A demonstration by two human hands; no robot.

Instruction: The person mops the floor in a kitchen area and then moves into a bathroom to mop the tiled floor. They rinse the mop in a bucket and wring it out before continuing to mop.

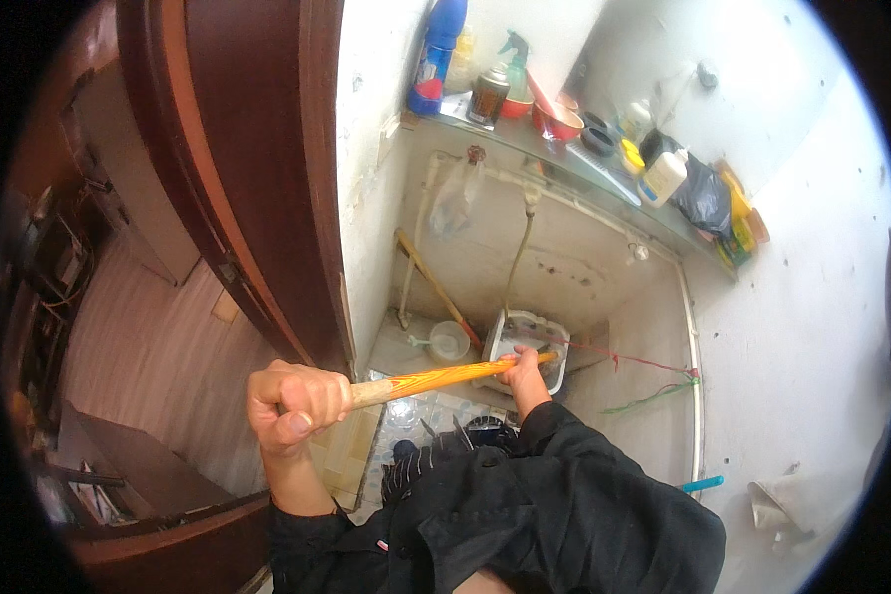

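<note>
A long wooden handle (431, 379) crosses the view in front of my body. Its near end is gripped in the fist of my left hand (297, 405). Farther along, my right hand (521, 367) is closed around the same handle. The handle's far end reaches over a white plastic basin (557, 327) on the floor by the wall; whatever is fixed to that end cannot be made out. Left of the basin sits a small translucent bowl or dipper (448, 341), and another wooden stick (434, 281) leans in the corner behind it.
A glass shelf (520, 145) holds bottles, red bowls and a comb. Below it a hose (520, 252) hangs from a tap. Red string (624, 358) runs to a white wall pipe (689, 319). At left stands a dark wooden door frame (267, 148).
</note>
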